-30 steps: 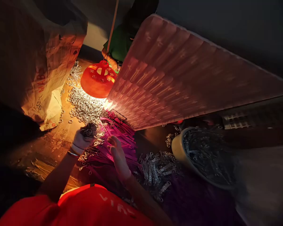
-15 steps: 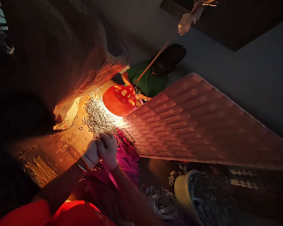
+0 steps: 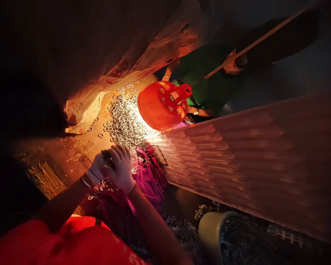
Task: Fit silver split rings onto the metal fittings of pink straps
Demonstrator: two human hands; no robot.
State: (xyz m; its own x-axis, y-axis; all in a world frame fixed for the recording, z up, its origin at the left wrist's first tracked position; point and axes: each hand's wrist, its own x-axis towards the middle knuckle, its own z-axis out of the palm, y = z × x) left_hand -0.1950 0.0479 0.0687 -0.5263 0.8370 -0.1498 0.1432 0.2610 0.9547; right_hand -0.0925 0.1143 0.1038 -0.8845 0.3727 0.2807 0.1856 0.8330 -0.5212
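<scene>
My left hand (image 3: 97, 170) and my right hand (image 3: 119, 170) are pressed together at the near edge of the table. Both have curled fingers, and a small dark shape that I cannot identify shows between them. Just under the hands hangs a cluster of metal hooks (image 3: 106, 187) on magenta straps. More magenta straps (image 3: 151, 176) with metal fittings lie in a heap to the right, their ends draping over the edge. Beyond my hands spreads a pile of metal rings (image 3: 124, 123), brightly lit.
An orange-red lampshade (image 3: 157, 106) hangs over the rings. A patterned pinkish panel (image 3: 223, 151) stands to the right, brown wrapping (image 3: 121, 75) to the left. A co-worker in a green top (image 3: 209, 70) is behind the lamp. Below sits a yellowish bucket (image 3: 209, 228) of metal pieces.
My hands have moved slightly left and up, and the right fingers have loosened from a tight clasp. Metal hooks now show below them. The view has shifted, and the co-worker's hand reaches the lamp's cord.
</scene>
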